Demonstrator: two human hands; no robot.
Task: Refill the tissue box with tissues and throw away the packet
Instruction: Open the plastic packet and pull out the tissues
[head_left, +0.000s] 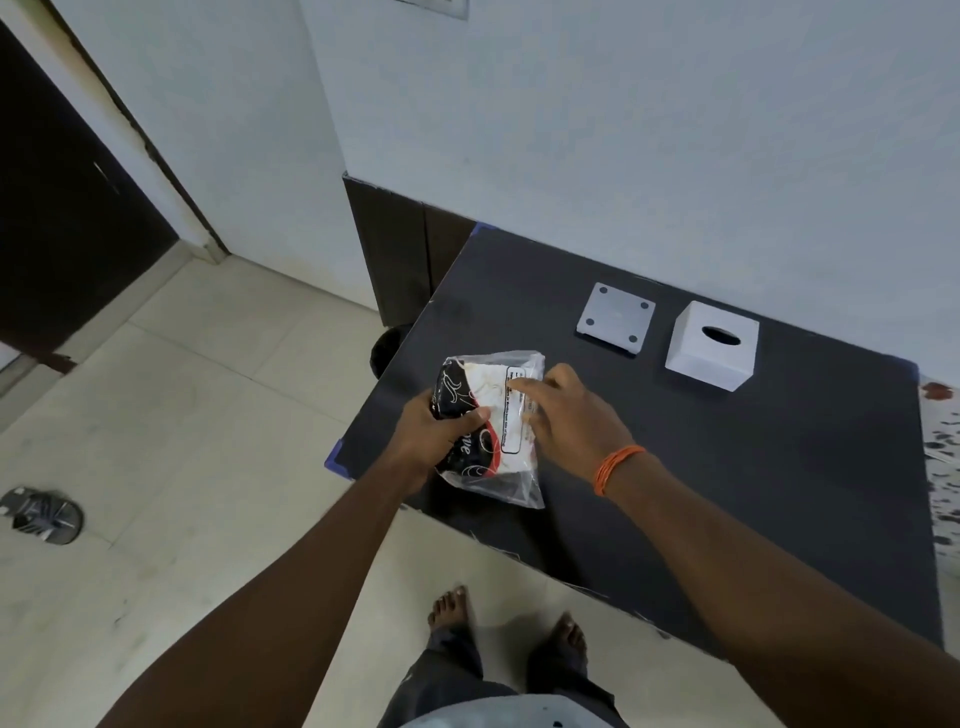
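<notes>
A clear plastic tissue packet (498, 410) with black, red and white print is held above the left part of the dark table (753, 467). My left hand (436, 441) grips its left side, thumb on top. My right hand (571, 415) rests its fingers on the packet's right side, over the label. A white cube tissue box (711, 345) with an oval slot on top stands at the back of the table. Its flat white base plate (615, 318) with dark round pads at the corners lies to the left of the box.
A dark round bin (387, 348) shows partly on the floor beside the table's left edge. A sandal (41, 514) lies on the tiled floor at far left. My bare feet (509, 618) stand at the table's front edge. A white wall runs behind the table.
</notes>
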